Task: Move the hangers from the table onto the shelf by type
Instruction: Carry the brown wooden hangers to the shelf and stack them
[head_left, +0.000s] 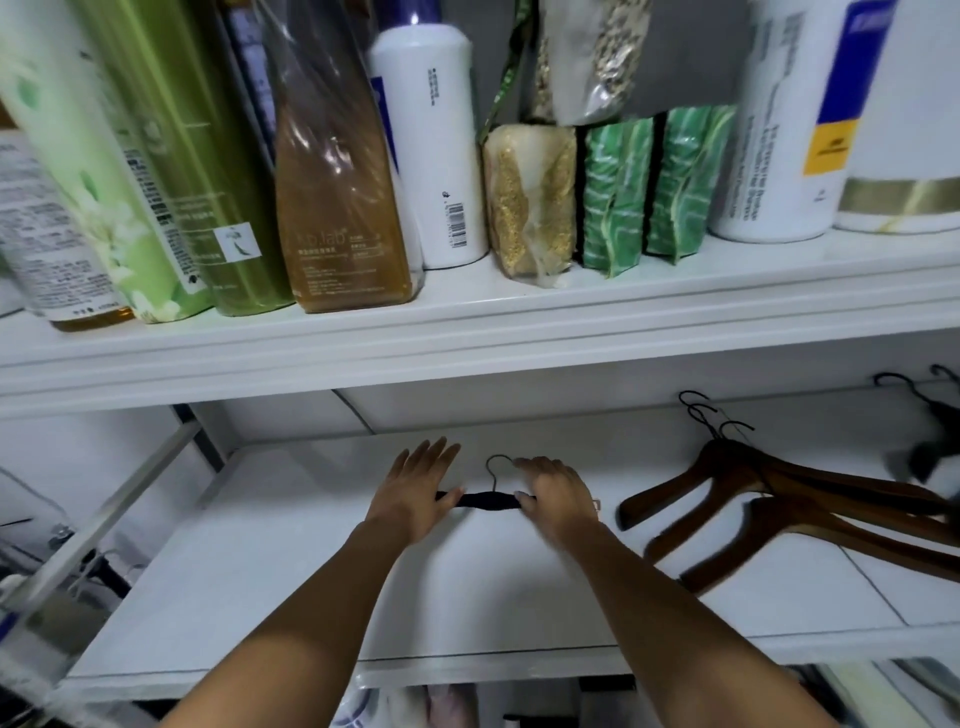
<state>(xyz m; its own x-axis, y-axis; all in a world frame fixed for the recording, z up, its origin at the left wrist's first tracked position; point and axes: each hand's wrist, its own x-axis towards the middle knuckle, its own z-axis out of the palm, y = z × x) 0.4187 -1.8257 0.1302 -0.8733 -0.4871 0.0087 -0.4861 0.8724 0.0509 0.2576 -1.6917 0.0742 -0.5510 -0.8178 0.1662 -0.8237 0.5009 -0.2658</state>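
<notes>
Both bare forearms reach forward, side by side, over the white lower shelf (291, 561). The left hand (415, 488) lies palm down with its fingers straight and slightly fanned, its thumb side pressing on the left end of a black hanger (488, 500). The right hand (558, 493) covers the hanger's right end with fingers curled down round it and the thumb on the bar. The hanger lies flat on the shelf between the hands, its thin wire hook (496, 462) pointing toward the back wall. A stack of brown wooden hangers (779, 499) lies near on the right of the same shelf, apart from the black one. On the upper shelf (467, 332) stand green bottles (171, 156), an amber bottle (337, 208), a white bottle (441, 156), a bag of grain (527, 202) and green packets (654, 187)
</notes>
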